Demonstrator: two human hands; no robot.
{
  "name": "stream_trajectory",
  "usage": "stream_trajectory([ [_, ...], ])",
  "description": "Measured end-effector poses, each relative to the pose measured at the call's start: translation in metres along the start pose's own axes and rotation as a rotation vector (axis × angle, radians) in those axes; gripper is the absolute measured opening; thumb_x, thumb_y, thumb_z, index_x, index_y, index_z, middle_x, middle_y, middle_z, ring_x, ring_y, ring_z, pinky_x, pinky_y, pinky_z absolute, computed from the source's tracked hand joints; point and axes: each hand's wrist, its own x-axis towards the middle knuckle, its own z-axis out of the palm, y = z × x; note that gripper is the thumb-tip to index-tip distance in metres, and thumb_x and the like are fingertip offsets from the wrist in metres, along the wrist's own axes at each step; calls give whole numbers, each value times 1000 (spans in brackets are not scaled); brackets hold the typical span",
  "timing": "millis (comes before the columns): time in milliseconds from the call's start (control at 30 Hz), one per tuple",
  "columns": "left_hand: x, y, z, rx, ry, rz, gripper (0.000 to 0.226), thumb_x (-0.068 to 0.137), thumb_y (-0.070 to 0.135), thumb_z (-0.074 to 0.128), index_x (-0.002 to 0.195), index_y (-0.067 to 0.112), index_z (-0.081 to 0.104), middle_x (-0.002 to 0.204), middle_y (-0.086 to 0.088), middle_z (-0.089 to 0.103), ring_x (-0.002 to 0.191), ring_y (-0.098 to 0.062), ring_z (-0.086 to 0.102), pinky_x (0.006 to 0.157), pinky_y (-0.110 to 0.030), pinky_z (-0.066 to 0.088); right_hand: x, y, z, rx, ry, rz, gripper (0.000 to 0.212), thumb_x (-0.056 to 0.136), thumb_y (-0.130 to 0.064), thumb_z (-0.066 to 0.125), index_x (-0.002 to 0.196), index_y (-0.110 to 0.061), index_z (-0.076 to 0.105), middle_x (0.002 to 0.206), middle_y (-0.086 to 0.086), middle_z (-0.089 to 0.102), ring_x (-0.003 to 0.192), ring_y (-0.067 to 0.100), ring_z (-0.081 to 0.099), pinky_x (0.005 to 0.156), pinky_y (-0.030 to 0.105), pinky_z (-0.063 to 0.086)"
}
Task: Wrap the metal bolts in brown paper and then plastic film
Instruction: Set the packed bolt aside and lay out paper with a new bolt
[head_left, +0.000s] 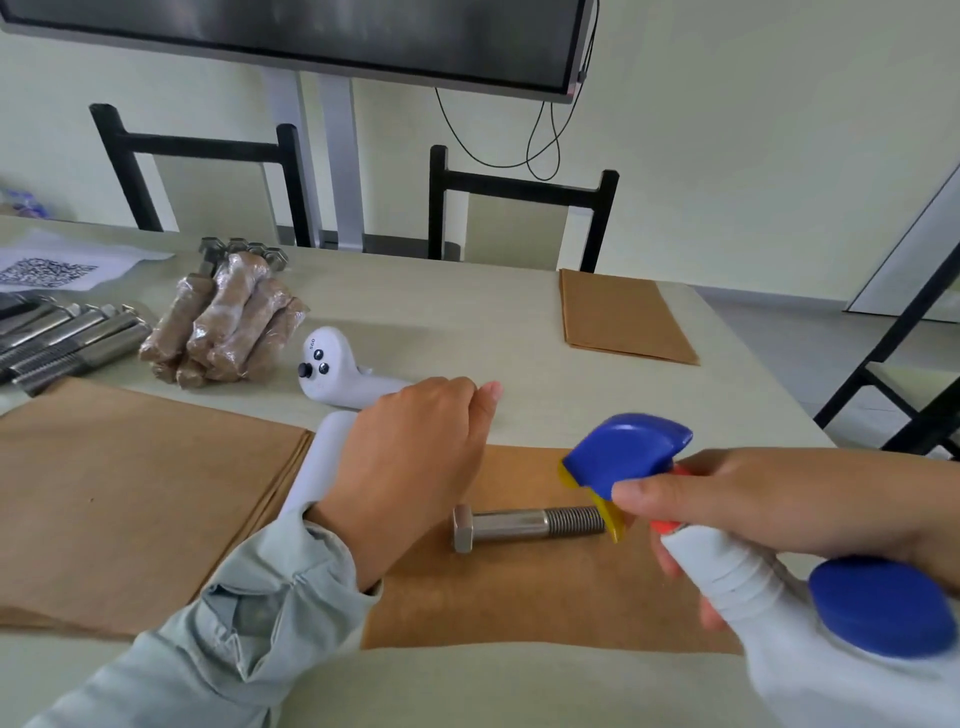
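Note:
A bare metal bolt lies on a brown paper sheet at the near middle of the table, head to the left. My left hand rests on the sheet's far left part, fingers bent down behind the knuckles, thumb out. My right hand grips a white spray bottle with a blue trigger head, its nozzle just above the bolt's threaded end. A white film roll lies under my left wrist. Several wrapped bolts are piled at the back left.
Several bare bolts lie at the left edge. A stack of brown paper sits at the near left, another at the far right. A white controller lies mid-table. Two black chairs stand behind the table.

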Motion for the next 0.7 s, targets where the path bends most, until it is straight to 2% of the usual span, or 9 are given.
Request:
stream_trajectory([
  [133, 1, -4, 3, 23, -51, 76, 45, 95, 50, 25, 61, 20, 29, 61, 5, 39, 50, -10, 35, 45, -24, 20, -8, -9, -19, 13, 163, -128, 49, 59, -78, 61, 58, -29, 67, 64, 0, 69, 61, 20, 70, 48, 21, 49],
  [200, 1, -5, 5, 34, -52, 99, 43, 95, 50, 26, 64, 21, 31, 65, 5, 44, 54, -10, 40, 48, -25, 25, -11, -14, -28, 56, 212, -184, 41, 58, -69, 59, 60, -29, 69, 63, 2, 69, 59, 20, 69, 48, 22, 50],
  [300, -1, -7, 2, -4, -73, 179, 36, 93, 52, 34, 73, 23, 42, 72, 8, 51, 62, -9, 48, 54, -22, 33, -7, -23, -34, 72, 298, -253, 42, 58, -66, 61, 65, -25, 70, 65, 2, 70, 61, 20, 70, 46, 21, 50],
  [400, -6, -8, -6, -60, -275, 393, 32, 78, 63, 54, 78, 33, 41, 73, 16, 45, 66, 4, 43, 63, -11, 34, 7, -31, -51, 132, 512, -354, 59, 58, -64, 62, 82, -10, 67, 66, 4, 70, 63, 22, 70, 44, 25, 52],
  [433, -8, -8, -7, -68, -372, 453, 40, 69, 68, 59, 84, 37, 39, 80, 20, 41, 74, 6, 40, 67, -9, 33, 12, -34, -60, 160, 593, -394, 61, 61, -64, 62, 85, -8, 65, 68, 4, 70, 67, 24, 70, 51, 28, 56],
  [500, -9, -12, -7, -56, -522, 513, 72, 54, 72, 68, 109, 40, 35, 96, 26, 30, 88, 7, 30, 78, -9, 28, 23, -39, -74, 208, 770, -502, 47, 73, -63, 61, 80, -17, 63, 70, 1, 69, 75, 26, 71, 68, 35, 57],
  [567, -10, -19, -3, -40, -652, 500, 111, 46, 70, 75, 134, 46, 11, 116, 25, 23, 110, 5, 21, 91, -12, 19, 35, -43, -87, 235, 920, -596, 40, 78, -64, 56, 79, -24, 59, 76, -1, 68, 79, 24, 71, 77, 38, 55],
  [633, -12, -22, 2, -13, -760, 490, 133, 47, 64, 80, 138, 51, -15, 133, 22, 13, 123, 3, 12, 99, -17, 12, 52, -46, -93, 235, 1023, -636, 45, 77, -67, 52, 84, -24, 57, 85, 5, 66, 86, 25, 69, 83, 42, 54],
  [700, -13, -22, 6, 0, -809, 480, 138, 49, 60, 82, 138, 50, -23, 138, 20, 10, 126, -1, 12, 99, -19, 13, 69, -49, -96, 233, 1084, -659, 45, 79, -66, 51, 86, -22, 53, 89, 8, 63, 92, 29, 67, 89, 47, 51],
])
